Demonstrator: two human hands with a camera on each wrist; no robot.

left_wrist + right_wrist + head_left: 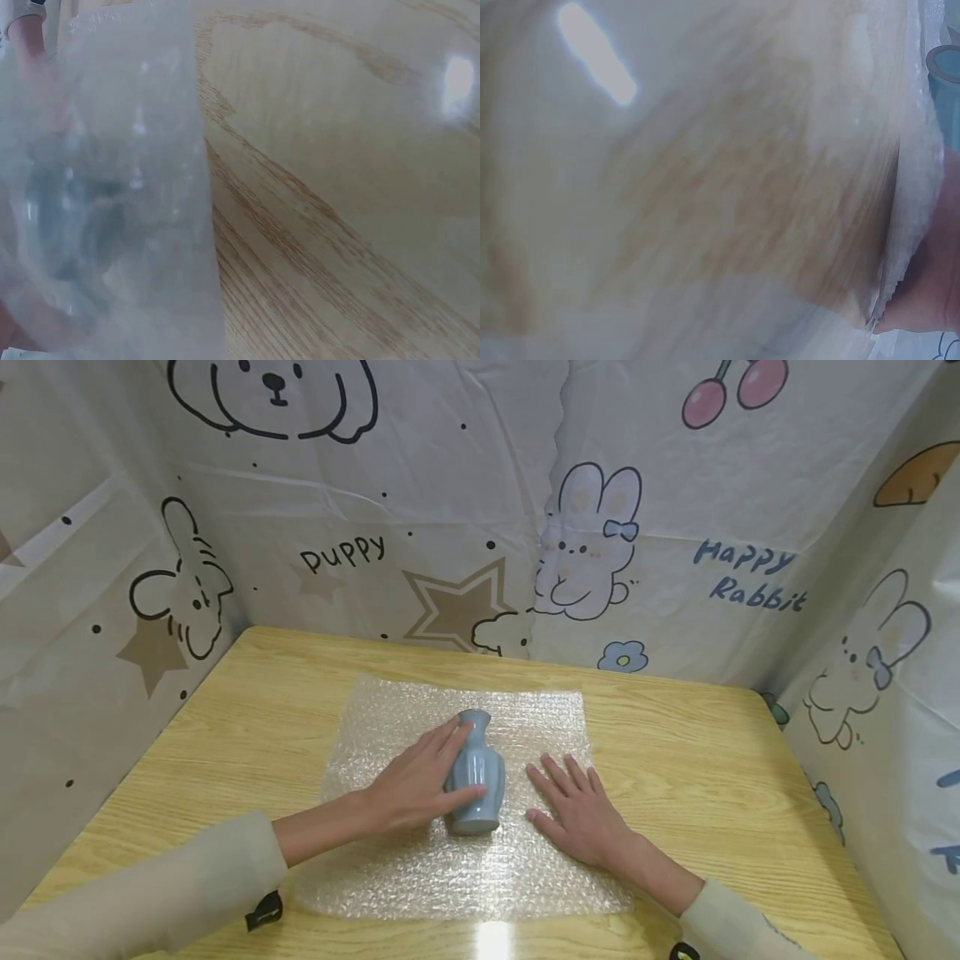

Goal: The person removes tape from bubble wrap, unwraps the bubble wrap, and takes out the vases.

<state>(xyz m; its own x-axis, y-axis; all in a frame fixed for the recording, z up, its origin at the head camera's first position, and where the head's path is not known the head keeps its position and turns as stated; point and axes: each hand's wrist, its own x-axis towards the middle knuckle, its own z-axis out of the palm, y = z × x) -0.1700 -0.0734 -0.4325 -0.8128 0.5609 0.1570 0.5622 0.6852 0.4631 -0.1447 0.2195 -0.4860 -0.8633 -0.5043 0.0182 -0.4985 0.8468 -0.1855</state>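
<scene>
A pale blue glossy vase (482,768) lies on its side on a sheet of bubble wrap (420,885), its narrow neck toward the back wall. My left hand (416,777) holds it from the left, thumb across the lower body and fingers along the neck. To the right of the vase, my right hand (581,814) rests flat on the wrap with fingers spread. In the left wrist view the bubble wrap (165,247) covers much of the left side, blurring what lies behind it. One round end of the vase (949,90) shows at the right wrist view's edge.
The sheet lies on a light wood-grain table (697,760). Hanging cloth (450,468) printed with cartoon animals and words stands behind the table and along both sides. A bright light reflection shows near the table's front edge.
</scene>
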